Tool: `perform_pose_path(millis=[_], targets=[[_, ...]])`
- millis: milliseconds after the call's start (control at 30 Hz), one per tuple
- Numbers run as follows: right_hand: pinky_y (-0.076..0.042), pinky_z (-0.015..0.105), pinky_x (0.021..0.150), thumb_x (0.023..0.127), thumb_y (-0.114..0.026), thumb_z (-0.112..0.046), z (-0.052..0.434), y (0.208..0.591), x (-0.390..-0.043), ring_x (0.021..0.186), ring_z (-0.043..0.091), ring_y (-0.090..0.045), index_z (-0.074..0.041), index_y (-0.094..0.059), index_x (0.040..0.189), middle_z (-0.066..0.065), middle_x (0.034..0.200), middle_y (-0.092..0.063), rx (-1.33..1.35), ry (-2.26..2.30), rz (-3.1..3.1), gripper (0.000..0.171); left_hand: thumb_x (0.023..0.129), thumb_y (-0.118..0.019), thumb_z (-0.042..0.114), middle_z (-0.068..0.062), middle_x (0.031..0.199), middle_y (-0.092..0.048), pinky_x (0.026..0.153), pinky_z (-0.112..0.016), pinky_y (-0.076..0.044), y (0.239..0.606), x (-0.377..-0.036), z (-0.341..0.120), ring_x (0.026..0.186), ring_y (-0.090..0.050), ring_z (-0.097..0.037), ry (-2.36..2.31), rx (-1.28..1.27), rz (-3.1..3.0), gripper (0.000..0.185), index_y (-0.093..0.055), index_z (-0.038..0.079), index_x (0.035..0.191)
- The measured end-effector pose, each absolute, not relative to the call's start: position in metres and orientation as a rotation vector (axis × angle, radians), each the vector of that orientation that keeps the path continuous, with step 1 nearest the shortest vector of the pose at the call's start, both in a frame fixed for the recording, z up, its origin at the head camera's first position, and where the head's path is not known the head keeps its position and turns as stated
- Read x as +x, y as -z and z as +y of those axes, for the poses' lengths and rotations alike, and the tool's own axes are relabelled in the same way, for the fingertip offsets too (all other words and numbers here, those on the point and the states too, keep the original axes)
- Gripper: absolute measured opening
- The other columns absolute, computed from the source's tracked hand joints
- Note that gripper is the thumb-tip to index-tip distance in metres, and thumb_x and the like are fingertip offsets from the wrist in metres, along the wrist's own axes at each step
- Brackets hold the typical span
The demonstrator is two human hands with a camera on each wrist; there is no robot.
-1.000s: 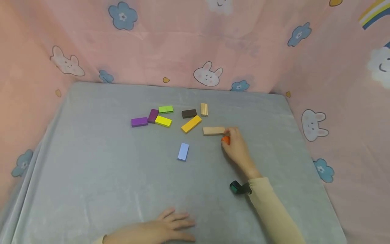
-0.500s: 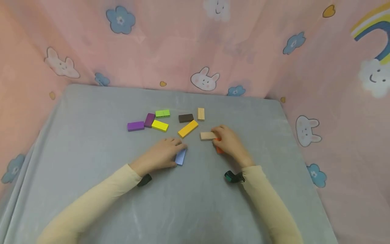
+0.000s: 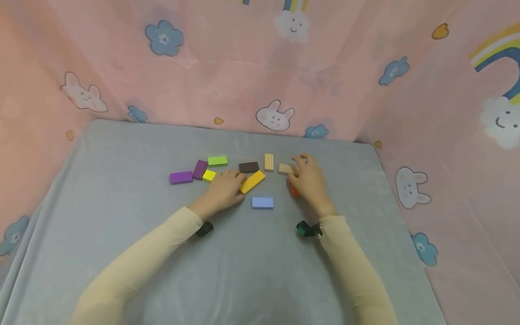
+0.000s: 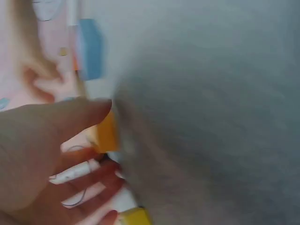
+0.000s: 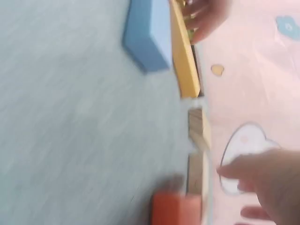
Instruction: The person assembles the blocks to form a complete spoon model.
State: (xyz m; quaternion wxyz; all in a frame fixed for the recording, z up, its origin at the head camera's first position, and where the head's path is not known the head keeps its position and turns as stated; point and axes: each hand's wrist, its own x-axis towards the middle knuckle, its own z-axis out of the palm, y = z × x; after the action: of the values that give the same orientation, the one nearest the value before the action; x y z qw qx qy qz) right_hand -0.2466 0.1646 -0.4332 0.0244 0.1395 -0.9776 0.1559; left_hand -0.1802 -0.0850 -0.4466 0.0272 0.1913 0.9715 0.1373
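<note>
My left hand (image 3: 221, 189) reaches over the left end of the orange-yellow block (image 3: 253, 181). In the left wrist view its thumb lies on one side of that block and its spread fingers on the other. The yellow block (image 3: 209, 175) is partly hidden behind this hand. My right hand (image 3: 310, 183) hovers over the red-orange block (image 3: 294, 191) and the right end of the plain wooden block (image 3: 285, 169), covering part of both. In the right wrist view its fingers (image 5: 253, 168) are apart from the blocks. A light blue block (image 3: 262, 203) lies crosswise between the hands.
A striped wooden block (image 3: 269, 162) and a dark brown block (image 3: 248, 167) lie behind the orange-yellow one. Left of them are a light green block (image 3: 217, 161), a dark purple block (image 3: 200, 169) and a violet block (image 3: 181, 178). A grey cloth (image 3: 122, 216) covers the table, with pink curtains around.
My left hand came up from the front edge, turned the light blue block crosswise, left it and moved to the orange-yellow block. The plain wooden and red-orange blocks shifted back with my right hand.
</note>
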Motion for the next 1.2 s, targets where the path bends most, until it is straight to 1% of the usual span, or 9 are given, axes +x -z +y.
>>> perform_pose_path(millis=[167, 267, 533, 667, 767, 900, 1000, 1133, 1200], targets=[[-0.027, 0.059, 0.113, 0.084, -0.066, -0.036, 0.147, 0.432, -0.258, 0.139, 0.04, -0.029, -0.017, -0.037, 0.144, 0.016, 0.153, -0.03, 0.769, -0.387, -3.141, 0.069, 0.084, -0.062, 0.015, -0.002, 0.107, -0.068, 0.09, -0.044, -0.046, 0.452, -0.182, -0.084, 0.101, -0.059, -0.024, -0.472, 0.621, 3.003, 0.03, -0.065, 0.016, 0.114], [-0.022, 0.058, 0.116, 0.086, -0.065, -0.038, 0.144, 0.438, -0.27, 0.141, 0.037, -0.029, -0.019, -0.034, 0.146, 0.011, 0.153, -0.032, 0.874, -0.344, -3.192, 0.07, 0.084, -0.062, 0.016, -0.003, 0.108, -0.067, 0.088, -0.044, -0.047, 0.451, -0.181, -0.087, 0.102, -0.06, -0.025, -0.493, 0.617, 3.015, 0.029, -0.065, 0.017, 0.113], [-0.037, 0.05, 0.108, 0.091, -0.059, -0.027, 0.141, 0.448, -0.29, 0.124, 0.033, -0.05, -0.011, -0.051, 0.134, 0.011, 0.133, -0.057, 0.719, -0.396, -3.087, 0.046, 0.08, -0.068, 0.023, -0.013, 0.118, -0.056, 0.085, -0.046, -0.046, 0.438, -0.171, -0.126, 0.109, -0.049, -0.031, -0.323, 0.249, 3.019, 0.04, -0.062, 0.012, 0.118], [-0.036, 0.048, 0.108, 0.09, -0.061, -0.03, 0.135, 0.441, -0.272, 0.124, 0.03, -0.049, -0.013, -0.054, 0.13, 0.01, 0.131, -0.057, 0.813, -0.405, -3.028, 0.044, 0.081, -0.066, 0.009, -0.009, 0.117, -0.058, 0.09, -0.044, -0.048, 0.439, -0.171, -0.134, 0.109, -0.053, -0.028, -0.442, 0.427, 2.965, 0.031, -0.066, 0.017, 0.111], [-0.037, 0.047, 0.108, 0.088, -0.062, -0.042, 0.124, 0.434, -0.248, 0.123, 0.027, -0.05, -0.016, -0.057, 0.127, 0.007, 0.13, -0.057, 0.975, -0.418, -3.051, 0.048, 0.081, -0.058, -0.003, -0.006, 0.124, -0.057, 0.098, -0.044, -0.048, 0.442, -0.176, -0.133, 0.116, -0.053, -0.027, -0.49, 0.559, 2.929, 0.038, -0.068, 0.023, 0.107], [-0.042, 0.045, 0.103, 0.081, -0.065, -0.055, 0.112, 0.432, -0.226, 0.115, 0.024, -0.053, -0.019, -0.059, 0.123, 0.005, 0.127, -0.056, 1.092, -0.393, -3.143, 0.055, 0.087, -0.051, -0.001, -0.006, 0.136, -0.051, 0.104, -0.046, -0.045, 0.442, -0.183, -0.127, 0.124, -0.049, -0.029, -0.471, 0.614, 2.947, 0.043, -0.065, 0.025, 0.117], [-0.048, 0.041, 0.091, 0.079, -0.068, -0.054, 0.107, 0.434, -0.224, 0.104, 0.021, -0.055, -0.019, -0.061, 0.116, 0.004, 0.119, -0.058, 1.088, -0.31, -3.147, 0.052, 0.091, -0.049, 0.006, -0.007, 0.142, -0.048, 0.105, -0.047, -0.043, 0.44, -0.192, -0.119, 0.128, -0.047, -0.029, -0.465, 0.69, 2.932, 0.04, -0.06, 0.024, 0.125], [-0.05, 0.036, 0.074, 0.08, -0.07, -0.047, 0.108, 0.441, -0.232, 0.087, 0.02, -0.057, -0.013, -0.063, 0.107, 0.004, 0.103, -0.062, 0.931, -0.185, -3.062, 0.043, 0.094, -0.047, 0.016, -0.009, 0.151, -0.037, 0.115, -0.055, -0.027, 0.44, -0.205, -0.107, 0.138, -0.036, -0.032, -0.368, 0.702, 2.897, 0.041, -0.052, 0.021, 0.135], [-0.051, 0.038, 0.075, 0.082, -0.069, -0.043, 0.111, 0.442, -0.238, 0.087, 0.022, -0.06, -0.011, -0.064, 0.11, 0.006, 0.103, -0.064, 0.816, -0.174, -3.031, 0.043, 0.094, -0.048, 0.02, -0.011, 0.154, -0.031, 0.117, -0.058, -0.017, 0.44, -0.209, -0.103, 0.142, -0.029, -0.034, -0.299, 0.61, 2.926, 0.046, -0.046, 0.017, 0.14]])
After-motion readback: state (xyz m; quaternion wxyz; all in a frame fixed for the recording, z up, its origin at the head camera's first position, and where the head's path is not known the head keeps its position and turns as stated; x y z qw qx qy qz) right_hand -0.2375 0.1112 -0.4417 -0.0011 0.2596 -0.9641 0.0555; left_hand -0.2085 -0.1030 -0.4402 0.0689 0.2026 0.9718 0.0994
